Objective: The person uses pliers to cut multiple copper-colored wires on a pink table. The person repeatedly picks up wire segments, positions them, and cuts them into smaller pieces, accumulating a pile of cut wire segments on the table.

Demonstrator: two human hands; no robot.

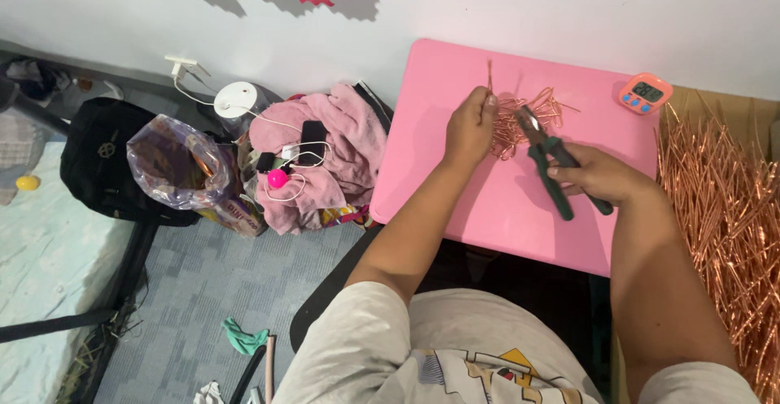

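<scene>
We note the left hand [470, 130] closed in a pinch around one copper wire [490, 79], whose long axis runs nearly upright in view, its free end pointing away from the person toward the wall. The hand sits over the pink table [455, 184], at the left edge of a small tangle of bent wire pieces [528, 119].

The right hand [600, 176] is wrapped around the green handles of the pliers [546, 156], fingers clamped on them. The pliers lie on a diagonal, nose pointing up and left toward the tangle; whether the nose grips anything we cannot tell.

The pinched wire lies to the left of the pliers' nose, near but apart from it. The left hand is the nearer one to the wire.

An orange timer [646, 93] sits at the table's far right corner. A large heap of straight wire [723, 217] lies right of the table, beside the right forearm.
</scene>
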